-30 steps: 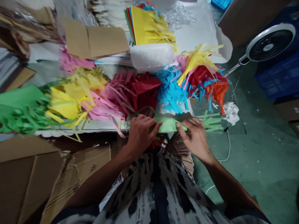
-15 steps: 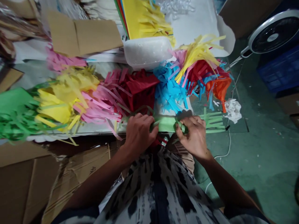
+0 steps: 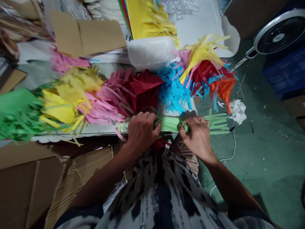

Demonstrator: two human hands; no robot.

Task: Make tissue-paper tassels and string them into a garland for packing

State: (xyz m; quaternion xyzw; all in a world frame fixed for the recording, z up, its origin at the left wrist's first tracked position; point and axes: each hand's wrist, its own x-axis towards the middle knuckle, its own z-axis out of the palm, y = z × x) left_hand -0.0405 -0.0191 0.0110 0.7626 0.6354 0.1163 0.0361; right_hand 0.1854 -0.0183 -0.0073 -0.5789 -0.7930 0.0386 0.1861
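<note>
The left grip (image 3: 143,133) and the right grip (image 3: 197,138) are positioned at the near edge of the tabletop (image 3: 35,73), set apart, with the green strip (image 3: 169,124) spanning the gap between them. Both grips are clamped on the strip. The left grip's fingers curl over its left end, while the right grip pinches a small fold at its right end. The strip's cut fringe (image 3: 218,124) extends past the right grip, its strands lying roughly parallel.

Directly ahead of the left grip is a red fringe (image 3: 143,89), and a blue fringe (image 3: 171,89) lies ahead of the gap between the grips. To the left of the left grip, a pink fringe (image 3: 105,109), a yellow fringe (image 3: 59,108) and a larger green fringe (image 3: 16,117) extend in a row along the tabletop. Ahead of the right grip is an orange fringe (image 3: 224,89). A white plastic tub (image 3: 150,52) stands farther ahead, beside a cardboard sheet (image 3: 88,36).

Crumpled white paper (image 3: 237,111) lies to the right of the right grip. Beyond it, a white cable (image 3: 232,149) runs down over the green floor (image 3: 269,152). A fan (image 3: 278,35) and a blue crate (image 3: 288,71) stand at upper right. Flattened cardboard (image 3: 28,187) lies below and left of the left grip.
</note>
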